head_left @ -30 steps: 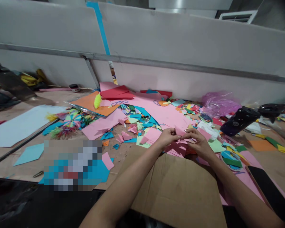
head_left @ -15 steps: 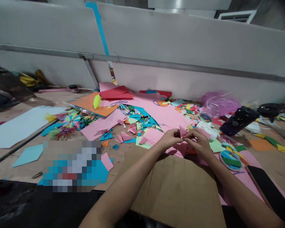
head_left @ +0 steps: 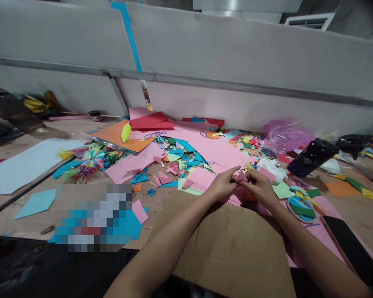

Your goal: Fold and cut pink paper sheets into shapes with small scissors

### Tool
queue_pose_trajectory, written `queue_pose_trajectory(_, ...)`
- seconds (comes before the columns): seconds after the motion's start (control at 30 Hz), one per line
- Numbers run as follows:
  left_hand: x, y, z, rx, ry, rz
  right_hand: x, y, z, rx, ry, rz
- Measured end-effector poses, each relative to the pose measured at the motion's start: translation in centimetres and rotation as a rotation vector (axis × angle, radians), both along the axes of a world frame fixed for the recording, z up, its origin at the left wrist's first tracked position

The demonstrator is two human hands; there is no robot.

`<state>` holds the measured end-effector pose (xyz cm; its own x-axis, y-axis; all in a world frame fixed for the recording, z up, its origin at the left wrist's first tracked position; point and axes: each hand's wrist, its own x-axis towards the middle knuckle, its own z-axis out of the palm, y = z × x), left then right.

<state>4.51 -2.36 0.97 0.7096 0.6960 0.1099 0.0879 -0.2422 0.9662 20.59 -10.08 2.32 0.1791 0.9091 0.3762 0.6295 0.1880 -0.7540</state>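
Between my two hands is a small folded piece of pink paper (head_left: 241, 176), held above the far edge of a brown cardboard sheet (head_left: 236, 248). My left hand (head_left: 224, 184) pinches its left side, with the index finger raised over it. On the other side, the fingers of my right hand (head_left: 260, 186) close on the paper too. Pink paper pieces (head_left: 200, 179) lie just left of and beneath my hands. The exact folds are too small to make out.
A dark bottle (head_left: 312, 157) lies tilted at the right, near a purple plastic bag (head_left: 284, 134). A phone (head_left: 348, 248) and a round container (head_left: 301, 209) sit by my right forearm. Coloured scraps (head_left: 186, 155) cover the middle. A white partition (head_left: 236, 62) stands behind.
The pink piece's point, upright before, now sits lower between my fingers. My left index finger has straightened and lifted over it. Both hands stay in nearly the same place.
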Motion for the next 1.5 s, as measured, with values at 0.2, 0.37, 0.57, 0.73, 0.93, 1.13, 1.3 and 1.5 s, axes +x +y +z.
queue_pose_trajectory(0.2, 0.1, 0.5, 0.0, -0.239, -0.069, 0.008, 0.2, 0.1, -0.3, -0.137, 0.419, 0.013)
queue_pose_trajectory(0.37, -0.2, 0.7, 0.3, -0.252, -0.093, 0.005, 0.3, 0.2, -0.6, -0.211, 0.527, 0.022)
queue_pose_trajectory(0.57, -0.1, 0.5, 0.5, -0.23, -0.056, 0.067, 0.2, 0.1, -0.4, -0.224, 0.543, 0.026)
queue_pose_trajectory(0.73, 0.1, 0.5, 0.6, -0.433, -0.278, 0.029, 0.4, 0.3, -0.7, -0.21, 0.667, 0.03)
queue_pose_trajectory(0.93, 0.0, 0.6, 0.2, -0.445, -0.343, -0.022, 0.5, 0.3, -1.2, -0.238, 0.748, 0.051)
queue_pose_trajectory(1.13, 0.4, 0.2, -0.2, -0.42, -0.329, 0.01, 0.6, 0.3, -1.5, -0.244, 0.761, 0.051)
queue_pose_trajectory(1.3, 1.0, -0.3, -0.6, -0.265, -0.246, 0.012, 0.7, 0.4, -1.7, -0.201, 0.732, 0.046)
queue_pose_trajectory(1.5, 1.0, 0.0, -0.9, -0.184, -0.268, 0.022, 0.6, 0.3, -1.0, -0.203, 0.7, 0.061)
